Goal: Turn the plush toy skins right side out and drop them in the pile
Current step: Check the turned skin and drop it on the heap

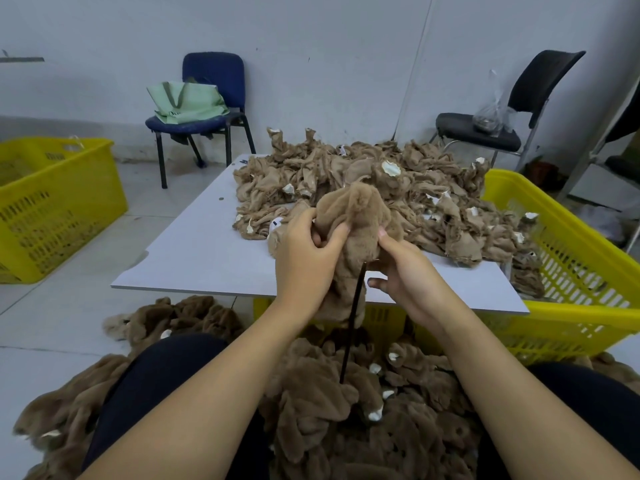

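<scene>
Presently, far left: yellow crate [52, 206] on the floor. Behind it, blue chair [207, 105] with a green bag [187, 102] on the seat. Centre: white table [194, 251], rear half covered by a heap of inside-out skins [381, 188], tan backing fabric outward. Left hand [304, 251] grips the plush skin [353, 237] above the table's near edge, fingers curled into the fur, thumb pressed on the fabric. The skin shows fur outward at the top. A thin black stick [351, 327] runs down from under the skin toward the lap. Right hand [401, 268] pinches the skin's right side; lower fingers loosely curled by the stick. Whether they touch the stick: cannot tell. Below, between the knees, pile of furry turned skins [329, 410]. Right: second yellow crate [571, 254] touching the table, black chair [512, 109] behind.
</scene>
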`<state>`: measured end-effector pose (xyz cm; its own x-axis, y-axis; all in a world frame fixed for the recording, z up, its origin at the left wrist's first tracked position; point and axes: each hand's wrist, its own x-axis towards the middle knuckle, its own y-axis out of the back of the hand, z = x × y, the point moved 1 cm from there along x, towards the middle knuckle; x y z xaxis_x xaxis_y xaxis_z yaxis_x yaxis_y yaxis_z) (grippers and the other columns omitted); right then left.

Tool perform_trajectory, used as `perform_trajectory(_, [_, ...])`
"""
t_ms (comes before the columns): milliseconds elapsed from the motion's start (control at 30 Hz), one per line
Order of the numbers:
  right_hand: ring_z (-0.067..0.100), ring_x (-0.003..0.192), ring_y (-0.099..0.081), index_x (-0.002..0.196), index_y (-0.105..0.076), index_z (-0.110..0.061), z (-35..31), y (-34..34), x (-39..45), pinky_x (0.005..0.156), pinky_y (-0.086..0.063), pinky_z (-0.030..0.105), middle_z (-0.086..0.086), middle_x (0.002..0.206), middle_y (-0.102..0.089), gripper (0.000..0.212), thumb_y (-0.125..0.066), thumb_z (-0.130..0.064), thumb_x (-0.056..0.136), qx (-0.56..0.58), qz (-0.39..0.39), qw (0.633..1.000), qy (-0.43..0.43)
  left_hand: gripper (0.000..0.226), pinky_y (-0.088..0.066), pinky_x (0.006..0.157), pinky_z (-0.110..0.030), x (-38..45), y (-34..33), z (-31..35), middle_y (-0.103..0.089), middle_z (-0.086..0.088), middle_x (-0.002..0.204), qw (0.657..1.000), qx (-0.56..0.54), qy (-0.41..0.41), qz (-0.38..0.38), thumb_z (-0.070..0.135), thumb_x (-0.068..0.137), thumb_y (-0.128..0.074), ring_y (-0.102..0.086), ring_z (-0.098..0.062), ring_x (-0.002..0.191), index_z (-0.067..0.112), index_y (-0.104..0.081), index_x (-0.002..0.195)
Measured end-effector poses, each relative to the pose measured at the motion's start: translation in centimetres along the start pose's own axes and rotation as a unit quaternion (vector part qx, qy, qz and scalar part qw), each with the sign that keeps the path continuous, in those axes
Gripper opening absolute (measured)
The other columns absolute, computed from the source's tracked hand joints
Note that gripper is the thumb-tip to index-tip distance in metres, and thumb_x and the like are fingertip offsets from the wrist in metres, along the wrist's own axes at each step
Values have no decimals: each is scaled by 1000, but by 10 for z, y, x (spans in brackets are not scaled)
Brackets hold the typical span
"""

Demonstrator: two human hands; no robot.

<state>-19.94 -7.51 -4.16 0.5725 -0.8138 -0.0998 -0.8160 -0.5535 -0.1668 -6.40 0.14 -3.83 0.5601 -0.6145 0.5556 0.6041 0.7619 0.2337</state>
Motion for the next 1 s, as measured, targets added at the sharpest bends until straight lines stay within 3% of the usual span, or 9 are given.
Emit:
perform_trajectory(100, [16,85,-61,131,-60,-7,3,-2,-1,65,-48,28,4,101,-67,42,-48,-39,106,23,9,1000,-5,12,-44,55,-29,-1,2,3,-52,2,68,999,31,-39,21,26,96,-64,-53,-14,64,23,-54,102])
perform_trajectory(200, [16,95,-65,131,-61,-10,7,1,-1,81,-50,34,4,109,-72,41,-47,-38,106,34,30,999,4,14,-45,55,-33,0,-1,2,-55,3,75,994,84,-61,-44,18,94,-63,-53,-13,67,19,-55,106])
perform_trajectory(300, [17,103,-67,130,-63,-13,9,1,-2,89,-51,37,7,118,-73,37,-47,-36,105,57,25,998,8,16,-35,53,-23,0,-2,0,-53,8,78,983,147,-76,-75,18,94,-61,-50,-7,66,19,-52,107])
perform_trajectory(467, [16,98,-68,126,-66,-13,10,-3,-1,88,-56,39,5,109,-73,32,-52,-31,104,82,-20,996,20,23,-52,75,-35,1,2,1,-64,-3,103,988,120,-82,-49,7,95,-54,-59,-16,92,7,-61,117])
perform_trajectory(633, [24,106,-72,138,-48,-35,16,-8,-3,89,-60,49,4,124,-69,43,-65,-30,98,66,-15,997,27,7,-40,62,-26,-2,6,5,-57,-3,86,969,170,-178,-13,-3,88,-60,-46,-12,77,3,-62,90])
perform_trajectory(700, [23,111,-70,136,-43,-47,13,-9,-5,88,-60,53,-1,132,-62,52,-68,-27,96,33,12,997,62,8,-39,60,-28,-3,6,8,-57,-9,81,947,207,-245,-13,-7,86,-58,-50,-20,73,0,-62,85])
perform_trajectory(767, [15,114,-66,136,-44,-50,10,-8,-6,83,-62,46,-9,134,-57,54,-68,-25,95,-3,19,992,125,11,-38,59,-33,-6,3,12,-55,-12,77,924,236,-300,-23,-4,87,-52,-52,-28,68,-1,-62,81])
perform_trajectory(867, [7,105,-68,130,-54,-40,4,-7,-8,75,-60,30,-15,120,-64,44,-73,-33,91,-35,-9,987,156,18,-39,57,-37,-7,0,13,-55,-14,76,915,235,-325,-42,-1,90,-47,-52,-29,66,-1,-62,80])
perform_trajectory(1000, [19,82,-70,109,-59,-12,-1,-1,-7,69,-61,33,8,97,-68,40,-81,-28,78,-37,5,988,148,10,-45,59,-44,-7,2,13,-59,-16,84,928,211,-297,-79,-8,85,-53,-56,-31,74,-3,-62,84])
